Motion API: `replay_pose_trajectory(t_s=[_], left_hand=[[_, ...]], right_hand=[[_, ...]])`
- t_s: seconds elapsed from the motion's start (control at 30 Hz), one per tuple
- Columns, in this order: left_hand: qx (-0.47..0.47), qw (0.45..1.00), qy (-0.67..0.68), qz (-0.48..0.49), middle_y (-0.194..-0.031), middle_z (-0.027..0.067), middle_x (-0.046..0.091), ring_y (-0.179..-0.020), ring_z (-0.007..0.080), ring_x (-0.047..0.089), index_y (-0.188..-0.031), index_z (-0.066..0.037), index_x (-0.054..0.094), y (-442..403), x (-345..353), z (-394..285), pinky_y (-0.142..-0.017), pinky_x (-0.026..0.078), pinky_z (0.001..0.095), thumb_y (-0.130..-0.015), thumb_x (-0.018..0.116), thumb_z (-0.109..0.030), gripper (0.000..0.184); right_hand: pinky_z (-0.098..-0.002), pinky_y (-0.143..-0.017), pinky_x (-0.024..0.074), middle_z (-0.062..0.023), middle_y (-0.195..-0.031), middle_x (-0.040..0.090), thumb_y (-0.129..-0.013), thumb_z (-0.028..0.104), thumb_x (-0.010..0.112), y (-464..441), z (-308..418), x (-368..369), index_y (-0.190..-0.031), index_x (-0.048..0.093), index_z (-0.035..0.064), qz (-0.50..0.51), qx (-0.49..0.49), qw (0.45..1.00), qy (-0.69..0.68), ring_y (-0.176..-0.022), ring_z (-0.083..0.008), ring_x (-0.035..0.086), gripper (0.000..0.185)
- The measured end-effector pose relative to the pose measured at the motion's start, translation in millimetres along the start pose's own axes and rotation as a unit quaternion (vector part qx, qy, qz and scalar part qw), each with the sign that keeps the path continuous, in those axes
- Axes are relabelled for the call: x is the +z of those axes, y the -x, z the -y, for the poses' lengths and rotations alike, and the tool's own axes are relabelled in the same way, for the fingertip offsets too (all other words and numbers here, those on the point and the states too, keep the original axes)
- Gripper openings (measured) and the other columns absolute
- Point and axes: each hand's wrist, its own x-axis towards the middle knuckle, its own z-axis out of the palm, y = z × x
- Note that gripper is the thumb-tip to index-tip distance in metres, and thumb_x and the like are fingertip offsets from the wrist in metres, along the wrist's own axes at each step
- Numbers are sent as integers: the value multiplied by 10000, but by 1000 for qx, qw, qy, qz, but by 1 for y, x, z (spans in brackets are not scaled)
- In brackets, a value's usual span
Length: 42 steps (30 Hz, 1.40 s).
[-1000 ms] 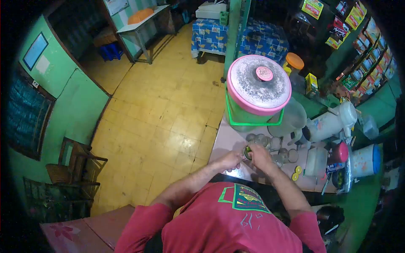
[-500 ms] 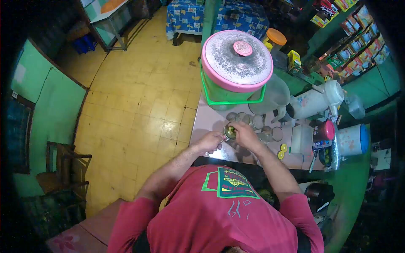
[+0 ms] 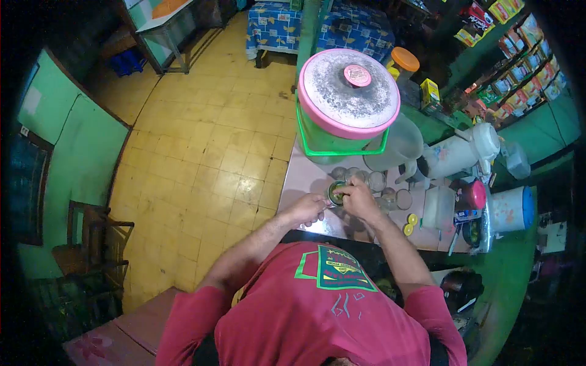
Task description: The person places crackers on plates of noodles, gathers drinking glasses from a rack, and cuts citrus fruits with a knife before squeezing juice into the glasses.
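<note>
A small round mug (image 3: 335, 194) with something yellow-green inside stands near the front edge of the counter. My left hand (image 3: 307, 209) is closed at its left side, fingers pinched on what looks like the handle. Over the rim from the right comes my right hand (image 3: 359, 200), its closed fingers dipping into the mug. What they grip there is too small and covered to make out. Several clear glasses (image 3: 377, 181) stand close behind and to the right. Two cut citrus halves (image 3: 412, 219) lie on the counter, right of my right hand.
A large green bucket with a pink-rimmed lid (image 3: 351, 91) stands just behind the mugs. To the right are a big clear pitcher (image 3: 400, 143), a white thermos jug (image 3: 470, 149), a plastic container (image 3: 438, 207) and a knife (image 3: 454, 240). The pink counter (image 3: 302, 177) ends at its left edge.
The right fingers have shifted in the mug, and the yellow-green piece shows less under them. The left hand keeps its hold. The whole view has moved slightly.
</note>
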Motion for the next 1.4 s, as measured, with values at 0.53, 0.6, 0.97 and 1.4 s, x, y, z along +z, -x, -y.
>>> replay_pose_trajectory(t_s=[0.53,0.6,0.97,1.4], left_hand=[[37,980,-198,-1,-600,10,489,-418,92,401,-1002,-33,604,9,-9,-38,-356,306,264,-993,436,-286,304],[46,976,-213,-2,-587,3,483,-422,89,408,-974,-32,613,14,-5,-45,-357,311,266,-990,450,-293,308],[41,970,-238,-14,-560,15,497,-415,104,415,-980,-35,630,19,0,-59,-361,325,290,-948,495,-232,241],[40,976,-195,90,-607,9,501,-442,95,416,-1037,-62,629,8,-15,-49,-367,310,269,-958,477,-208,225]], right_hand=[[-439,-757,498,-173,-954,547,-739,31,641,-7,6,-22,-1085,589,68,142,-57,984,90,-899,-375,587,353],[-448,-780,501,-170,-985,537,-708,-2,645,-8,7,-22,-1092,570,64,159,-42,979,118,-932,-378,590,397],[-452,-692,503,-166,-864,552,-714,38,616,-10,-2,-16,-1012,602,59,111,-95,984,107,-819,-360,592,299],[-443,-771,517,-195,-955,589,-758,98,612,-4,15,-19,-1012,590,67,186,-52,967,167,-922,-366,611,257]])
